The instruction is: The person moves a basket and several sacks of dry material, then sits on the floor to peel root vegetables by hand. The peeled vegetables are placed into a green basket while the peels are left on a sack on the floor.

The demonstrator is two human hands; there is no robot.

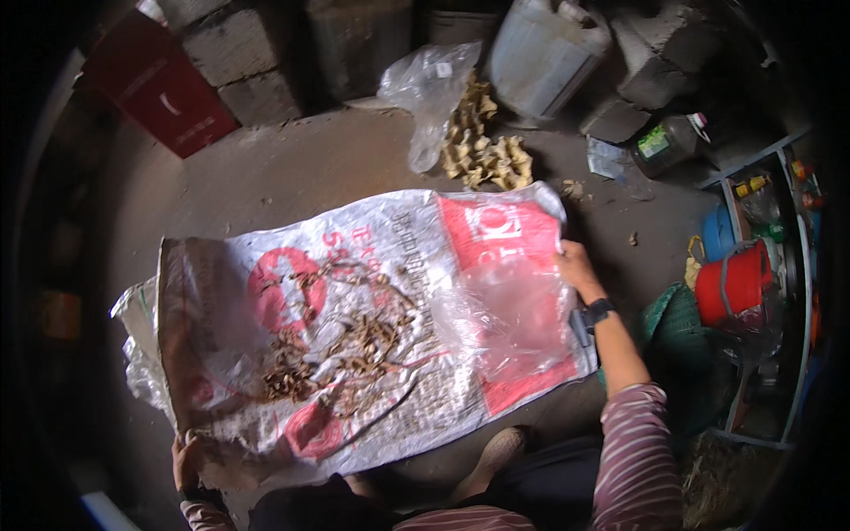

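A white and red woven plastic sack (438, 391) lies flat before me on the floor. My left hand (187, 458) grips its near left corner, where the edge is raised. At the sack's right edge, my right hand (576, 267) holds the rim, its fingers partly hidden. Dry brown plant scraps (362, 342) are scattered over the middle of the sack. A clear plastic bag (508, 318) rests on the red part, close to my right wrist. Another crumpled plastic sheet (143, 372) sticks out beyond the left edge.
Beyond the sack are crumpled egg trays (488, 159), a plastic bag (428, 93) and a jerrycan (548, 60). A dark red box (163, 86) leans by concrete blocks (232, 50). To the right stand a bottle (667, 146), a red bucket (730, 285) and a metal-framed rack (800, 299).
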